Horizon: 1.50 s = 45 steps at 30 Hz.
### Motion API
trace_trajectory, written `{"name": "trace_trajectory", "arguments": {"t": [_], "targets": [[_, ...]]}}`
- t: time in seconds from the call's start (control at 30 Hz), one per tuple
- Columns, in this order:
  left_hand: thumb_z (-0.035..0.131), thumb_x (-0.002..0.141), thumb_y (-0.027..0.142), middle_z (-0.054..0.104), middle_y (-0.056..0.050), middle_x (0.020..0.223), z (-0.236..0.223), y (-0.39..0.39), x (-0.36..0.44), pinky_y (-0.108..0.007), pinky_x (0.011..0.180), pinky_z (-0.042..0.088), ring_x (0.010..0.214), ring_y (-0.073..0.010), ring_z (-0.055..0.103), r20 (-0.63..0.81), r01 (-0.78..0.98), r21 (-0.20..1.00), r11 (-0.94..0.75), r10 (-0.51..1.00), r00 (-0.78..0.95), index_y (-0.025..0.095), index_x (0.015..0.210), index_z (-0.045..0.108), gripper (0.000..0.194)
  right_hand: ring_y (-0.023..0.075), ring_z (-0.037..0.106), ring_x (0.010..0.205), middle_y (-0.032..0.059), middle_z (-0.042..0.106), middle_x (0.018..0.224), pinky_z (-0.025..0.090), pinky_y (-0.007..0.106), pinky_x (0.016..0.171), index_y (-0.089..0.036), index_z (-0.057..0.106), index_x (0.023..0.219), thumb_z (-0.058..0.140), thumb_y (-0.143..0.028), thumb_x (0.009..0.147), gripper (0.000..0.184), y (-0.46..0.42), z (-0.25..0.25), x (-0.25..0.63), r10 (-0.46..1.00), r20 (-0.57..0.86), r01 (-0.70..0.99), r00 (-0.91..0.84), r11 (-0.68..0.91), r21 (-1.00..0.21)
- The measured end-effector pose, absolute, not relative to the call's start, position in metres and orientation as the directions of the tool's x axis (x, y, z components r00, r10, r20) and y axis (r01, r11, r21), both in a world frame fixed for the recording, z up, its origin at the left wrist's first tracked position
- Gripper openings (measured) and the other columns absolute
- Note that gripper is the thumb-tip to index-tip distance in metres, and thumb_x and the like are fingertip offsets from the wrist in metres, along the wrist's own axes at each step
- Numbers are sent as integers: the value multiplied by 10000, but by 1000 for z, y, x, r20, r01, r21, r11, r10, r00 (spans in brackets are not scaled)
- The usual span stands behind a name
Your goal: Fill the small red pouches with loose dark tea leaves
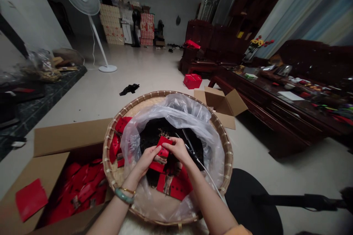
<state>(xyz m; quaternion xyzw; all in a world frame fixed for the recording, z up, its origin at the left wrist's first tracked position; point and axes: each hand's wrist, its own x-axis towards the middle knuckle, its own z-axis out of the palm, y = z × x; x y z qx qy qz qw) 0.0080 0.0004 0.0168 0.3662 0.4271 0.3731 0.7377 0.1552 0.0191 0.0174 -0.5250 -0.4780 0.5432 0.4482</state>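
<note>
Both of my hands are over a round woven bamboo tray. My left hand, with a green bangle and a gold bracelet on its wrist, pinches a small red packet. My right hand holds the same packet from the other side. A transparent plastic bag lines the tray and holds dark, loose tea-like leaves. A thin black tool with a white cable lies beside my right hand. Several red packets lie in the tray beneath my hands.
To the left, an open cardboard box holds many red packets. Behind the tray are a smaller open carton and a red box. A cluttered dark wooden table stands right, and a black round seat sits lower right.
</note>
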Motion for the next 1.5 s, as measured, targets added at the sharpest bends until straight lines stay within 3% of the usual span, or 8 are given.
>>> {"name": "trace_trajectory", "arguments": {"t": [0.33,0.47,0.6,0.7,0.77,0.93,1.07,1.5], "targets": [[790,581,337,707,-68,766,14,-2,9,-268,571,525,585,-179,672,-381,-208,846,490,831,406,115,920,616,442,96,458,465,-38,554,524,357,217,463,-155,602,643,710,-398,591,271,17,15,154,993,-114,110,-36,-110,-988],[811,554,309,710,-106,857,12,-1,7,-277,566,535,613,-200,686,-418,-213,835,508,836,356,121,953,583,498,172,587,704,36,661,772,452,271,641,-170,642,856,575,-421,750,280,18,19,169,996,55,332,70,29,-943],[798,580,328,697,-149,984,12,1,4,-279,553,545,664,-216,695,-418,-277,820,501,854,309,129,979,573,500,275,529,1015,138,591,1102,420,372,836,-170,550,1170,598,-346,769,441,13,18,198,957,216,851,193,-53,-523],[804,574,321,697,-158,990,12,1,4,-281,555,552,670,-218,696,-410,-296,818,493,861,302,125,977,574,503,293,535,1001,166,563,1102,432,369,805,-145,444,1291,645,-289,739,605,7,10,210,975,85,954,204,-178,-241],[806,573,317,697,-160,990,12,0,4,-279,549,554,661,-215,696,-406,-294,820,491,862,305,124,968,575,497,282,547,993,159,567,1085,438,351,800,-139,418,1312,625,-257,753,608,7,5,214,980,19,960,199,-191,-205],[812,560,324,695,-158,998,11,-1,3,-284,544,557,642,-211,695,-400,-287,827,484,864,304,124,971,582,511,271,525,1080,174,556,1164,425,355,887,-102,487,1265,568,-200,764,516,9,10,222,988,-25,829,154,-143,-541],[813,555,323,707,-133,926,13,-1,4,-271,553,549,619,-196,689,-407,-259,833,489,859,312,117,939,596,487,235,581,1008,88,595,1199,488,330,776,-174,526,1241,606,-305,746,518,6,31,225,977,-178,366,-120,-124,-923],[798,561,313,712,-104,833,9,-5,6,-275,598,532,601,-180,679,-399,-101,876,471,828,395,109,902,617,437,254,635,888,49,718,966,458,371,828,-160,695,1019,638,-277,711,334,12,51,208,941,-164,415,-297,-27,-909]]}}
